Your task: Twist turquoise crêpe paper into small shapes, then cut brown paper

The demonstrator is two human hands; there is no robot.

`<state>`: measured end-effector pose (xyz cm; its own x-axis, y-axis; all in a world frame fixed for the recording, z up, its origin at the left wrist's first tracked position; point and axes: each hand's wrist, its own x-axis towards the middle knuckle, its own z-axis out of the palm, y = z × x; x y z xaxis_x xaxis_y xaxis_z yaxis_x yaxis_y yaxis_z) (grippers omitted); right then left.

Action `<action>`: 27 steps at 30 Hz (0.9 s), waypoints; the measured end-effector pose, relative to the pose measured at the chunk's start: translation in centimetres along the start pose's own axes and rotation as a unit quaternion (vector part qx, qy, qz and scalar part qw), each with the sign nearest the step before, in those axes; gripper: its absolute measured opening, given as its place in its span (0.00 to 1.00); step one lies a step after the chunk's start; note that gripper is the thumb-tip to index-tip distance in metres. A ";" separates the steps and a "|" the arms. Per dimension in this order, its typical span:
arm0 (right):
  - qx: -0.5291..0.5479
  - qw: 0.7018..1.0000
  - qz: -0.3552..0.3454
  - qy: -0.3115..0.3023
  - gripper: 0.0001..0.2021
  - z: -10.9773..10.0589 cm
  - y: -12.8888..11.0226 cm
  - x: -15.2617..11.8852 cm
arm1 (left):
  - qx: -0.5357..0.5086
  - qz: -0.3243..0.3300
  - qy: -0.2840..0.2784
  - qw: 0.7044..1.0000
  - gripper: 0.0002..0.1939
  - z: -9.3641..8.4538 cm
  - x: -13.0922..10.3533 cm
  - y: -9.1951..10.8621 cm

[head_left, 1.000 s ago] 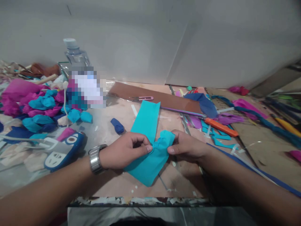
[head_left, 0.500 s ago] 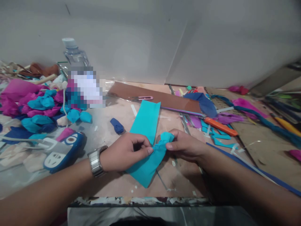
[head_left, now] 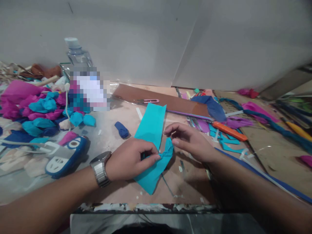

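Observation:
My left hand (head_left: pixel 134 157), with a metal watch at the wrist, pinches a turquoise paper strip (head_left: pixel 151 125) between thumb and index finger. The strip lies on the table, flat at its far end and pointed at its near end. Its right side is gathered into a crumpled tip that stands up beside my right hand (head_left: pixel 191 141). The fingers of that hand are parted and curved around the tip, with nothing gripped between them. Left of the strip is a small dark blue paper roll (head_left: pixel 121 129).
Pink, blue and turquoise paper pieces (head_left: pixel 41 105) are heaped at the left, near a blue power strip (head_left: pixel 67 157) and a bottle (head_left: pixel 79 58). Behind lie brown paper (head_left: pixel 175 103) and pink snips (head_left: pixel 151 101). An orange cutter (head_left: pixel 229 131) rests among scraps at the right.
My right hand has let go of the crumpled tip and its fingers have opened and lifted slightly. The tip looks narrower and more twisted. My left hand keeps its pinch.

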<state>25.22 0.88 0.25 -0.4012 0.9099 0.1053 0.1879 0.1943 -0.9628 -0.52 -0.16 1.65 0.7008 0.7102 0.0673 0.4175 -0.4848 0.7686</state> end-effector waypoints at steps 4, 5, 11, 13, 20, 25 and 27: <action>-0.216 0.960 -0.167 -0.068 0.12 0.4 -1.3 -0.6 | 0.056 0.004 -0.020 0.998 0.16 0.4 0.0 -0.3; -0.248 0.948 -0.183 -0.084 0.11 0.6 -1.5 -0.8 | 0.061 0.005 -0.025 0.998 0.16 0.4 0.0 -0.3; -0.268 0.937 -0.200 -0.104 0.04 1.8 -0.9 -1.1 | 0.050 -0.006 -0.038 0.998 0.16 0.4 0.1 -0.5; -0.248 0.944 -0.191 -0.106 0.03 1.8 -0.8 -1.0 | 0.033 -0.015 -0.055 0.998 0.17 0.3 0.1 -0.5; -0.239 0.950 -0.170 -0.106 0.06 1.6 -0.9 -0.9 | 0.034 -0.046 -0.102 0.993 0.19 -0.2 0.1 -0.7; -0.251 0.945 -0.182 -0.108 0.03 1.7 -0.8 -1.0 | 0.032 -0.045 -0.119 0.991 0.14 -0.4 0.2 -0.4; -0.251 0.945 -0.177 -0.115 0.04 1.7 -0.8 -1.0 | 0.035 -0.047 -0.124 0.991 0.14 -0.4 0.3 -0.4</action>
<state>23.93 -0.83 0.45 -0.6915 0.6635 0.2857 0.3847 0.6729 -0.6318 -0.72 0.46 1.65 0.7735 0.6112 -0.1676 0.5206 -0.4620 0.7181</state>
